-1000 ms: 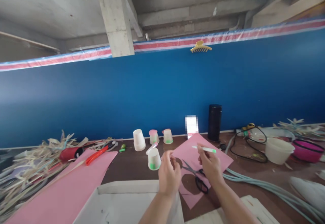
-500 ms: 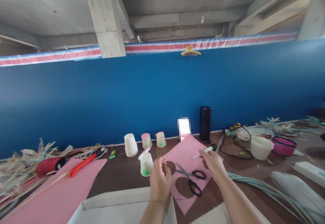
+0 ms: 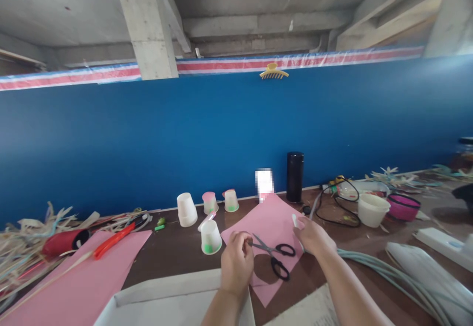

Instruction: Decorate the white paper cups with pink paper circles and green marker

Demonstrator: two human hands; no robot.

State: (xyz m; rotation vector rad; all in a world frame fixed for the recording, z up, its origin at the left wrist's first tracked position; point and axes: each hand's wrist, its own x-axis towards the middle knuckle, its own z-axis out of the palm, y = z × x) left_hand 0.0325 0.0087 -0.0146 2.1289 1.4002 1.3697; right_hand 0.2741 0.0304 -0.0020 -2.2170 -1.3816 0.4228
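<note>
My left hand [image 3: 235, 261] is curled into a loose fist over the near edge of a pink paper sheet [image 3: 269, 227]; whether anything is in it is hidden. My right hand [image 3: 314, 237] grips a white pen [image 3: 295, 221] at the sheet's right edge, its tip pointing up. Black-handled scissors [image 3: 275, 257] lie on the pink sheet between my hands. An upturned white cup with a green spot [image 3: 211, 237] stands just left of my left hand.
Three more upturned cups [image 3: 186, 210] stand by the blue wall, with a black flask [image 3: 294, 183]. A larger pink sheet [image 3: 77, 277], red cutters [image 3: 113, 234] and dry straw lie left. Cables, a white bowl [image 3: 371, 210], a pink bowl [image 3: 403, 207] and hoses sit right. White cardboard [image 3: 173, 301] is nearest me.
My right hand has swung the pen from level above the sheet down to its right edge. My left hand has lowered slightly. My view has shifted to the right.
</note>
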